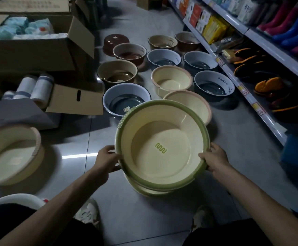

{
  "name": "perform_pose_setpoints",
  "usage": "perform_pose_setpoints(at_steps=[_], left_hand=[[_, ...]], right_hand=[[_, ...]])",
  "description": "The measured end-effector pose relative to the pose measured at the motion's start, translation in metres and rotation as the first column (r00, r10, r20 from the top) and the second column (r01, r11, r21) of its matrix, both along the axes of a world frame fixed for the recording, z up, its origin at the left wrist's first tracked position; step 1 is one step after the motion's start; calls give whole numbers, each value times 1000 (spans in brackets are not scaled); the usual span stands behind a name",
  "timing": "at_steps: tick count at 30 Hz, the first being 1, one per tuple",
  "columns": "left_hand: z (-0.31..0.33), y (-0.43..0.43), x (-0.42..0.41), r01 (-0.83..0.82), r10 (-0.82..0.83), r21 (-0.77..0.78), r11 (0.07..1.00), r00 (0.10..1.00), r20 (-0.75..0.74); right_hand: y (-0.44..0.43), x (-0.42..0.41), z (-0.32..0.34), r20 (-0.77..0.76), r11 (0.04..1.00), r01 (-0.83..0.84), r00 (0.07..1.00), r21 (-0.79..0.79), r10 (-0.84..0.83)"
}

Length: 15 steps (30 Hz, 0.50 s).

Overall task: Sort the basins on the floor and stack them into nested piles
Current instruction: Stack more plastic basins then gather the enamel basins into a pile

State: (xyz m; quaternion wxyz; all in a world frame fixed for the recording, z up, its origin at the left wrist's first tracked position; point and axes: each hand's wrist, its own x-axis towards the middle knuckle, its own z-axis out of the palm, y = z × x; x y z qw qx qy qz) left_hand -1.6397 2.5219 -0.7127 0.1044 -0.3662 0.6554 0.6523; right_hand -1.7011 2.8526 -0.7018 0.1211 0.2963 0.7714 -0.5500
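I hold a cream basin with a green rim [162,148] by both sides. My left hand [107,158] grips its left edge and my right hand [213,157] grips its right edge. It sits tilted over another green-rimmed basin [150,191] whose edge shows below it. Behind it stands a cream basin with a pink rim [189,103], and a second one [171,80] further back. A third pink-rimmed basin [11,155] lies at the left. Several grey, brown and tan basins, such as a grey one [125,100] and a "PANDA" one [213,86], are spread on the floor beyond.
Open cardboard boxes [38,48] with packaged goods stand at the left. A shop shelf [251,96] with slippers and boots runs along the right. A blue object [297,151] lies at the shelf's foot. My shoes [88,212] are on the grey tiled floor.
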Motion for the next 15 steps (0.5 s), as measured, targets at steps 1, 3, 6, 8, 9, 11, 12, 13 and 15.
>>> perform_pose_setpoints(at_steps=[1, 3, 6, 8, 9, 11, 12, 13, 15], left_hand=[[-10, 2, 3, 21, -20, -19, 1000, 999, 28], [-29, 5, 8, 54, -51, -36, 998, 996, 80], [-52, 7, 14, 85, -76, -54, 995, 987, 144], [-63, 6, 15, 89, -78, -68, 994, 985, 155], [-67, 5, 14, 102, -88, -86, 991, 985, 151], [-73, 0, 8, 116, -97, -125, 985, 985, 144], [-76, -2, 5, 109, -91, -127, 986, 987, 135], [-79, -3, 1, 99, -85, -117, 988, 989, 125], [-85, -2, -5, 81, -72, -82, 993, 992, 107]], right_hand=[[1, 3, -7, 6, 1000, 11, 1000, 11, -11], [3, 4, -21, 30, 999, 37, 999, 35, -38], [1, 3, -43, 94, 998, 52, 994, 30, -55], [-2, 5, -61, 126, 999, 14, 992, 38, -18], [-4, 8, -68, 136, 999, -7, 991, 48, 1], [-5, 12, -79, 146, 998, -32, 989, 50, 25], [-4, 13, -85, 148, 999, -35, 989, 39, 29], [-3, 13, -88, 152, 999, -33, 988, 31, 28], [1, 11, -95, 147, 999, -31, 989, 19, 28]])
